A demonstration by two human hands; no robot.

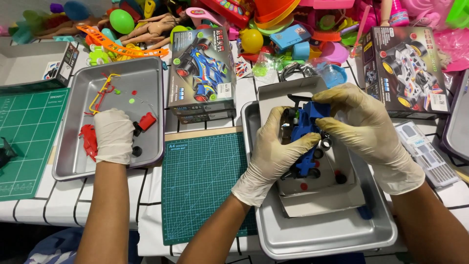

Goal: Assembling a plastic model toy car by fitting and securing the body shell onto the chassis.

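Both gloved hands are on the blue toy car chassis [307, 128], held just above the open cardboard box lid [312, 186] that sits inside the right metal tray [293, 234]. Left hand [276, 151] grips the chassis from the left side, thumb wrapped across its middle. Right hand [364, 129] pinches the chassis top end from the right, fingers curled over it. Chassis is tilted, long axis roughly top to bottom, black wheels showing along it. Small loose parts, black and red, lie on the box lid below the chassis.

Left of the tray: a green cutting mat [205, 181], touching the tray's left edge. Beyond the mat's far edge stands a boxed toy car kit [202, 73]. Further left of that is a second metal tray [146, 78] with red and yellow parts; a co-worker's gloved hand [113, 134] rests in it, closed over a red piece; what exactly it grips, can't tell. Right of the tray: a second kit box [408, 71] and a clear parts case [425, 154]. Behind the tray: a pile of mixed plastic toys [273, 24].
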